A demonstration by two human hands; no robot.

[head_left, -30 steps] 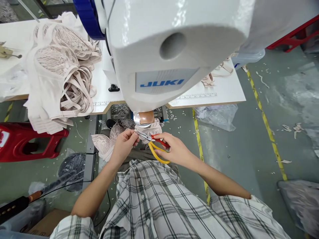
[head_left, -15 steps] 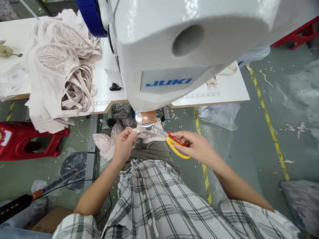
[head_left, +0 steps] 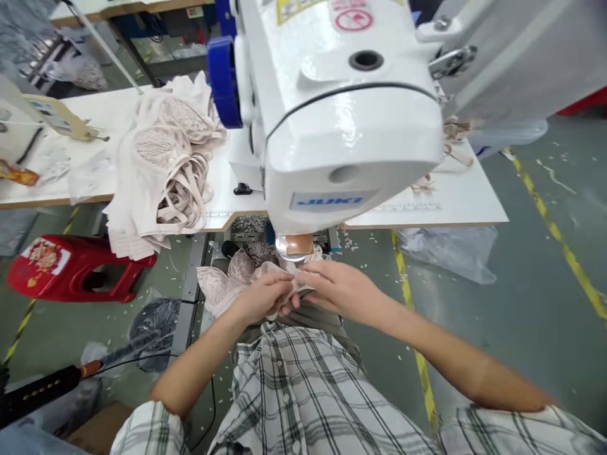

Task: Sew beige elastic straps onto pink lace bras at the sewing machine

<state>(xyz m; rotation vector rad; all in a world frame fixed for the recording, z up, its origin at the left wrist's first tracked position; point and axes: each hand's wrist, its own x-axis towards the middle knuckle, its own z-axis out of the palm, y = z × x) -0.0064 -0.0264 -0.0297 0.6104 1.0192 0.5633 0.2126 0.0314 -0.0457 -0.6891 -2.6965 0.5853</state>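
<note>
The lace bra (head_left: 213,285) lay near, below the JUKI sewing machine (head_left: 351,139), its cups already shaped; how much remained undone could not be told. The left hand (head_left: 263,296) had its fingers curled together, pinching the pale fabric. The right hand (head_left: 348,292) reached over it, fingers close together, any grip hidden. Farther left, lace bras (head_left: 159,148) were heaped on the white table (head_left: 227,201).

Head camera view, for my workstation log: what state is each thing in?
Left hand: fingers bent at the lace fabric, grip unclear.
Right hand: fingers extended, nearly meeting the left, grip unclear.
Lace fabric: rumpled, partly hidden.
Sewing machine: running or stopped, unclear.
Garment pile: heaped, overhanging the table edge.
Clear bag: crumpled.
Floor: littered with scraps.
</note>
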